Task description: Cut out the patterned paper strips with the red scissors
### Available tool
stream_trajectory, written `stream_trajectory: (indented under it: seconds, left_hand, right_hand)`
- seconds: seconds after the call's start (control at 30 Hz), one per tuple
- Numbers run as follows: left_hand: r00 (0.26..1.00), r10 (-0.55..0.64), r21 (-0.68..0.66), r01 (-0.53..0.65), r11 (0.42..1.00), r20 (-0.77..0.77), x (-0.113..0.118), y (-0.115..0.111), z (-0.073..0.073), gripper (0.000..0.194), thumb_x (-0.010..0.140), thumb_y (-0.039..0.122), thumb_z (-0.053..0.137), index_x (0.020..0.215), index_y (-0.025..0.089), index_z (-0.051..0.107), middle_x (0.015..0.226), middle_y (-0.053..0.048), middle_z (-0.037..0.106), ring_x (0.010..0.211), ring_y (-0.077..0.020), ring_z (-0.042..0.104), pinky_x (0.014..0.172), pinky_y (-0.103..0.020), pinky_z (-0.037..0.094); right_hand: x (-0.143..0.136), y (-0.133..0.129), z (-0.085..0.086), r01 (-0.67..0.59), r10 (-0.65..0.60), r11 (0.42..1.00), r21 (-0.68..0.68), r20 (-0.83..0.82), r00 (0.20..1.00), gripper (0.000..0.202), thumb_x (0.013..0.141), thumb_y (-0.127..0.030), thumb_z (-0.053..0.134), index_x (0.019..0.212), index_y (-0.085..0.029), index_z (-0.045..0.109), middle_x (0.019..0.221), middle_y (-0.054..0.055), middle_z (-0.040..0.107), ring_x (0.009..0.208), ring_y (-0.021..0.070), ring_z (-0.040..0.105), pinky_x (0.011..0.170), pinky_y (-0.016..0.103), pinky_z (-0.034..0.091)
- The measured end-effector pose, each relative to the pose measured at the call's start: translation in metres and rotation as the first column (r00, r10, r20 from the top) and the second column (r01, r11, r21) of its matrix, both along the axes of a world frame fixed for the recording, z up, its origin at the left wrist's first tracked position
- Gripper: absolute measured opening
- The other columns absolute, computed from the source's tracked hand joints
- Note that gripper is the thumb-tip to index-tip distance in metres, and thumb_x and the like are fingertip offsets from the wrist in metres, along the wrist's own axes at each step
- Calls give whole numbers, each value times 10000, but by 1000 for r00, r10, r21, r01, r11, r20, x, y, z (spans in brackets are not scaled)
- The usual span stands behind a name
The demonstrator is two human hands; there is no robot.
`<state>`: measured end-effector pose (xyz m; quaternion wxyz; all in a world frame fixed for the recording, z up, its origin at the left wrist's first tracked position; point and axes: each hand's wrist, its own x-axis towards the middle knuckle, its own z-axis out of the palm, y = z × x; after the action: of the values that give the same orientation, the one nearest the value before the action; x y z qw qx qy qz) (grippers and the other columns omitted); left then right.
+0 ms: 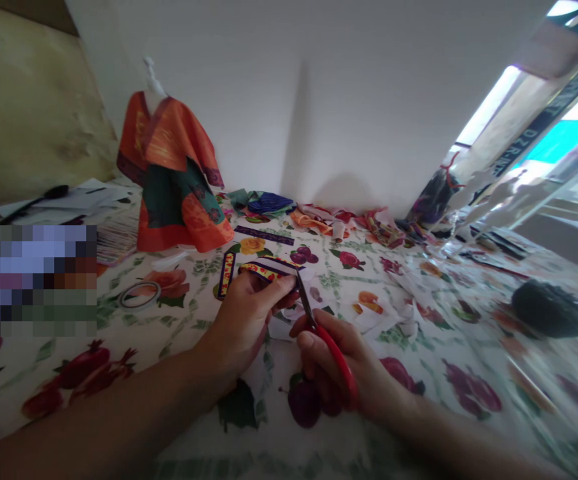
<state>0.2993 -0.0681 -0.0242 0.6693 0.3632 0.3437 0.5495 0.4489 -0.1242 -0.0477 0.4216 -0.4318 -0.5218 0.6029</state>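
Observation:
My left hand (246,310) pinches a patterned strip (263,268), yellow and red with a dark edge and a white band. In my right hand (339,357) are red-handled scissors (336,353), their blades pointing up and away from me against the strip's right end. Whether the blades have closed on the strip I cannot tell. Just left of the strip lies a second patterned piece (227,273) with a dark border. Behind it rests a dark purple band (265,235). White paper scraps partly show beneath my hands.
A small orange and green robe on a stand (169,173) stands at the back left. Nearer is a roll of tape (139,295). Fabric scraps (323,220) lie along the wall. A dark bundle (553,310) sits at right. The fruit-print tablecloth (179,340) covers the table.

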Motion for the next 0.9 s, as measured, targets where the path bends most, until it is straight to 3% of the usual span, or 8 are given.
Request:
stream_trajectory:
  seconds: [0.33, 0.57, 0.9]
  left_hand:
    - [1000, 3, 0, -3, 1000, 11, -1, 2, -1, 166, 767, 250, 881, 893, 184, 794, 879, -9, 766, 796, -138, 674, 763, -233, 560]
    - [1000, -4, 1, 4, 1000, -11, -1, -2, 2, 150, 793, 264, 857, 910, 192, 795, 913, -19, 778, 866, -169, 704, 853, -277, 563]
    - [1000, 7, 1, -7, 1000, 9, 0, 0, 2, 166, 764, 252, 879, 893, 190, 795, 886, -16, 779, 820, -157, 695, 802, -262, 564]
  right_hand:
    - [1, -2, -2, -8, 8, 1000, 6, -3, 1000, 430, 998, -570, 721, 932, -179, 557, 642, -46, 605, 410, 67, 493, 357, 152, 362]
    - [0, -2, -2, -1, 1, 1000, 1, 17, 1000, 450, 995, -606, 708, 909, -186, 568, 634, -53, 582, 392, 67, 478, 362, 167, 364]
    - [-1, -2, 0, 0, 0, 1000, 0, 12, 1000, 462, 990, -620, 706, 915, -183, 577, 630, -51, 582, 394, 66, 469, 365, 169, 369]
